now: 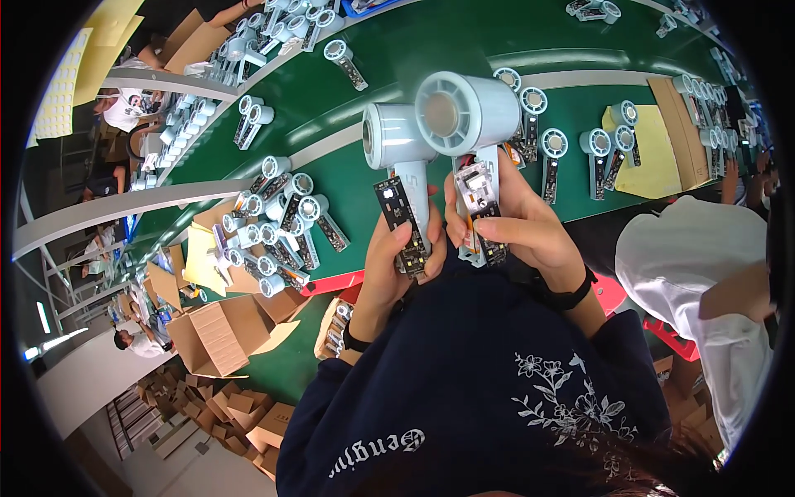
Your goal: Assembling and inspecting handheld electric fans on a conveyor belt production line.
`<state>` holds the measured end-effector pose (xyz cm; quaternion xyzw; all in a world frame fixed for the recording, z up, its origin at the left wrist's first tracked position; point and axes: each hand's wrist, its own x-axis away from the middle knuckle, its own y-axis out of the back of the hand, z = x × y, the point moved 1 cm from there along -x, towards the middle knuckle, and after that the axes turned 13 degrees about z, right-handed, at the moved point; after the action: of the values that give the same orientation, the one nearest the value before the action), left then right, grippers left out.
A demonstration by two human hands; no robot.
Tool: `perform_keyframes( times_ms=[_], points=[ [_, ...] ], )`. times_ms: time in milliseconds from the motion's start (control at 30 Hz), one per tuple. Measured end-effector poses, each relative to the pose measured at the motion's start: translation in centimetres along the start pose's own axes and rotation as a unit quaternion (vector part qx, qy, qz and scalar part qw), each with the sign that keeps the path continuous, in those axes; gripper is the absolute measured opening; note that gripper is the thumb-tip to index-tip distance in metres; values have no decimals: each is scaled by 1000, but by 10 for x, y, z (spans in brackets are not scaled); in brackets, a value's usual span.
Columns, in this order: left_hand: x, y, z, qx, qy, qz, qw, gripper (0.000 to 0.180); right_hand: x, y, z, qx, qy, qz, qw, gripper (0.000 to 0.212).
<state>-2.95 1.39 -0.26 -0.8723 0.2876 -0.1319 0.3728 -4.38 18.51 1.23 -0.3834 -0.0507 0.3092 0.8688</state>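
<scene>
Two light-blue handheld fans with round heads are held up side by side before my chest. My left hand (385, 261) is closed around the handle of the left fan (397, 137), its thumb on a black circuit board (397, 219) showing in the open handle. My right hand (534, 224) grips the right fan (472, 112), whose grille and round metal centre face left. Its handle is open too, baring a white part (476, 186) and a black board below, where my right thumb presses. The right fan's head overlaps the left one's.
Several similar fans (277, 219) lie heaped on the green table (339, 170) at left; more (596, 142) lie at right near yellow paper (654, 157). A metal rail (108, 217) crosses at left. Cardboard boxes (219, 335) stand at lower left. A person in white (691, 248) is at right.
</scene>
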Motion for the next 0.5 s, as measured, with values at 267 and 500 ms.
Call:
perform_keyframes(
  times_ms=[267,500],
  points=[
    [1,2,1,3,13,11,1000,57,2,1,-1,16,-3,-10,1000,70],
    [-5,4,4,39,-8,-3,999,53,1,3,0,1,14,1,1000,63]
  ],
)
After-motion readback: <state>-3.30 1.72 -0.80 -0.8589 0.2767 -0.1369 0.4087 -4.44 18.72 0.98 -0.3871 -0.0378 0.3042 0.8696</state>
